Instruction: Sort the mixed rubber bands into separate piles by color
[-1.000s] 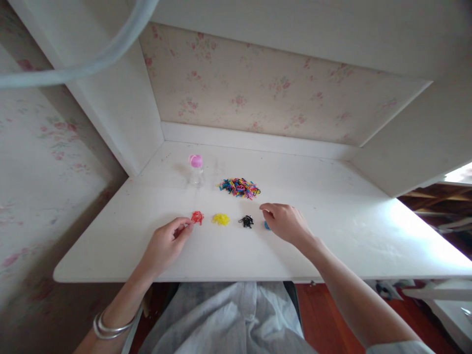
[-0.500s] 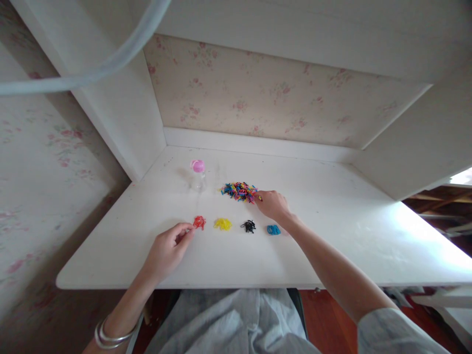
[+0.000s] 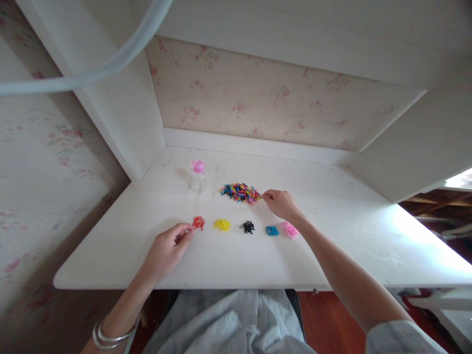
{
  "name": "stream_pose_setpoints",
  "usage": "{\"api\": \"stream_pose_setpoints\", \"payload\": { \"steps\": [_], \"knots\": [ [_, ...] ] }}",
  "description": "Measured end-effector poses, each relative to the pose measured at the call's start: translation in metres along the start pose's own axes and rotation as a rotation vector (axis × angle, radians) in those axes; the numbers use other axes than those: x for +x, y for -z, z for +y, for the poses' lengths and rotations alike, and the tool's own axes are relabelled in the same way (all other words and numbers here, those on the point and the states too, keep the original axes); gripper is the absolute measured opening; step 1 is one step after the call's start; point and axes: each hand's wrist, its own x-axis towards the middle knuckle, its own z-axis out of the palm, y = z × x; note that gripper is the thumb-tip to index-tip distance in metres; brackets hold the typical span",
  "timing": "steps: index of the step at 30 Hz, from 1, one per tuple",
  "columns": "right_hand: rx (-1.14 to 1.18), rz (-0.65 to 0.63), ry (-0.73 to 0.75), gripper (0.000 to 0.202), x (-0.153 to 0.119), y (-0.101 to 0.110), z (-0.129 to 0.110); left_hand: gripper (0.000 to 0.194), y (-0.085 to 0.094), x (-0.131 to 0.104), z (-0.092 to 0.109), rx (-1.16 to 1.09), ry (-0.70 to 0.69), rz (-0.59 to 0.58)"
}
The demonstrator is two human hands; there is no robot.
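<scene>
A mixed pile of small coloured bands [image 3: 241, 193] lies mid-table. My right hand [image 3: 279, 202] is at its right edge, fingertips pinched together; what they hold, if anything, is too small to make out. Nearer me is a row of piles: red bands [image 3: 198, 222], yellow bands [image 3: 221, 225], black bands [image 3: 248, 226], blue bands [image 3: 272, 230] and pink bands [image 3: 289, 229], the last beside my right forearm. My left hand [image 3: 173, 246] rests on the table, thumb and forefinger closed at the left edge of the red pile; whether they grip a band is unclear.
A clear container with a pink top [image 3: 198, 167] stands behind the red pile. The white table [image 3: 221, 265] has raised panels at its back and sides. A pale curved tube [image 3: 121, 61] crosses the upper left of the view.
My right hand has moved slightly right, away from the mixed pile, and the pink pile shows beside my forearm. My left hand has stayed almost still.
</scene>
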Motion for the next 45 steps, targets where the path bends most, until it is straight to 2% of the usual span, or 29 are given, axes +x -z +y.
{"api": "stream_pose_setpoints", "payload": {
  "steps": [6, 11, 16, 19, 24, 28, 32, 36, 39, 45],
  "knots": [
    [0.106, 0.026, -0.03, 0.038, -0.023, 0.013, 0.026, 0.029, -0.002, 0.0, -0.004, -0.009, 0.019, -0.015],
    [0.255, 0.162, -0.088, 0.037, -0.062, 0.015, 0.053, 0.03, -0.002, 0.0, -0.004, 0.05, 0.006, -0.014],
    [0.229, 0.232, -0.182, 0.039, -0.104, 0.002, 0.073, 0.03, -0.002, 0.001, 0.001, 0.104, -0.005, -0.016],
    [0.184, 0.244, -0.195, 0.04, -0.12, -0.009, 0.08, 0.031, -0.004, 0.001, 0.001, 0.115, -0.004, -0.022],
    [0.131, 0.251, -0.237, 0.037, -0.128, -0.023, 0.087, 0.033, -0.006, 0.002, 0.0, 0.13, 0.014, -0.015],
    [0.119, 0.251, -0.224, 0.036, -0.131, -0.026, 0.089, 0.033, -0.01, 0.006, 0.022, 0.149, 0.005, -0.019],
    [0.141, 0.24, -0.194, 0.036, -0.132, -0.028, 0.091, 0.03, -0.027, 0.019, 0.066, 0.18, -0.135, -0.115],
    [0.212, 0.264, -0.228, 0.037, -0.131, -0.028, 0.095, 0.028, -0.053, 0.047, 0.103, 0.3, -0.286, -0.219],
    [0.293, 0.265, -0.266, 0.039, -0.131, -0.028, 0.098, 0.025, -0.074, 0.072, 0.113, 0.389, -0.312, -0.254],
    [0.478, 0.291, -0.315, 0.04, -0.13, -0.029, 0.105, 0.024, -0.107, 0.107, 0.111, 0.55, -0.27, -0.227]
  ]
}}
